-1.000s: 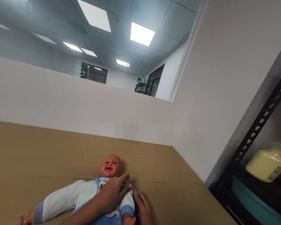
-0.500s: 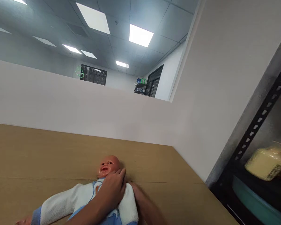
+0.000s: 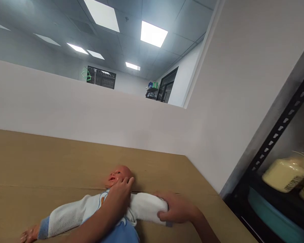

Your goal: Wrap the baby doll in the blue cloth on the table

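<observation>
A baby doll [image 3: 118, 179] with a bald pink head lies on its back. It wears a white top with blue cuffs [image 3: 43, 228] and blue lower clothing [image 3: 123, 233]. My left hand [image 3: 120, 194] is closed round the doll's shoulder at the collar, with bent fingertips against its cheek and neck. My right hand [image 3: 176, 207] grips the white sleeve [image 3: 148, 207] close to its cuff, thumb in front and fingers behind. That arm is stretched out to the right; the doll's hand there is hidden. The doll's other arm reaches out to the left, its bare hand [image 3: 29, 235] on the surface.
Brown cardboard-like surface [image 3: 66, 158] lies under the doll, with a seam across it. A pale wall [image 3: 116, 118] with an opening stands behind. At right, a black metal shelf [image 3: 281, 131] holds bottles of yellow liquid [image 3: 285, 177] and a teal basin [image 3: 271, 209].
My right hand has come out from behind the doll's side and now grips the sleeve. The doll's arm has swung outward to the right. My left hand stays near the neck.
</observation>
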A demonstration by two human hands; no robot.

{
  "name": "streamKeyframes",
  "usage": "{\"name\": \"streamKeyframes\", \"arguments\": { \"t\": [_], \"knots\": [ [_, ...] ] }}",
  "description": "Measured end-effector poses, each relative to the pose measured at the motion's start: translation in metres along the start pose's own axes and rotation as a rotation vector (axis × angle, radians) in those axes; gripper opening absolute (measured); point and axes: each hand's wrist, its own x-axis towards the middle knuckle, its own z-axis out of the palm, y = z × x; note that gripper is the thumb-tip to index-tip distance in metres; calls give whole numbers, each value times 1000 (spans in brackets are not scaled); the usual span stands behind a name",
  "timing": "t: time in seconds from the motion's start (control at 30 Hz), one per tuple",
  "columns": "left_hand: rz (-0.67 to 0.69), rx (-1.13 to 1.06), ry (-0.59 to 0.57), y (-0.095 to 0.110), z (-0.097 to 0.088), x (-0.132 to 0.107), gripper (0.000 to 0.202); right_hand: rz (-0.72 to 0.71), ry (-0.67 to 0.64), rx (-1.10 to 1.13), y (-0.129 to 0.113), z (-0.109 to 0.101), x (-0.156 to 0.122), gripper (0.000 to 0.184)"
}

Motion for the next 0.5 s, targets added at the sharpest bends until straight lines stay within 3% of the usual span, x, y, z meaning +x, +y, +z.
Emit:
{"name": "streamKeyframes", "arguments": {
  "t": [0.13, 0.23, 0.37, 0.43, 0.5],
  "knots": [
    [10, -4, 32, 2, -8, -8, 43, -38, -18, -23, 20, -1, 18, 50],
    [68, -54, 87, -11, -12, -27, 33, -30, 4, 10, 35, 11, 21, 55],
    [178, -326, 264, -62, 4, -65, 35, 7, 21, 40, 51, 25, 12, 54],
    [140, -461, 327, -89, 17, -92, 35, 22, 73, 23, 58, 32, 6, 57],
    [14, -563, 393, -106, 27, -121, 33, 25, 217, -64, 64, 44, 4, 59]
  ]
}}
